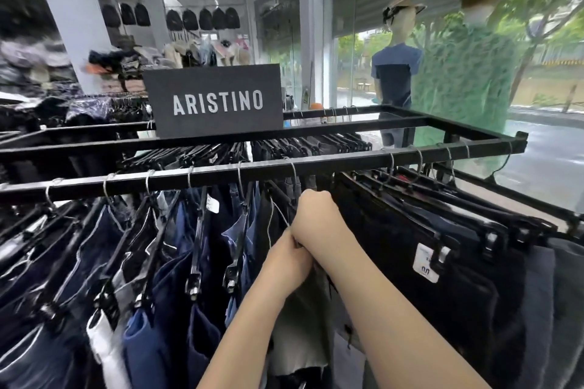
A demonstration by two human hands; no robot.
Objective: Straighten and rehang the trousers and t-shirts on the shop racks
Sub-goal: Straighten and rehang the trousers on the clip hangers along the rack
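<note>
Trousers hang in a long row from a black rail, each on a black clip hanger with a silver hook. Dark blue ones are on the left and black ones on the right, packed close together. One black pair has a white tag by its clip. Between them hangs a grey pair, and both bare arms reach up to it from below. The right hand is higher, just under the rail, with its back to me and its fingers curled tight into the gap. I cannot tell what they hold. The left hand sits right under the right wrist, touching it. Its fingers are curled in and pinch the top edge of the grey pair, which looks bunched and crumpled there. A black sign that says ARISTINO stands on top of the rack. Behind it, by the window, stand 2 dummies, 1 in a blue t-shirt and 1 in a green shirt.
</note>
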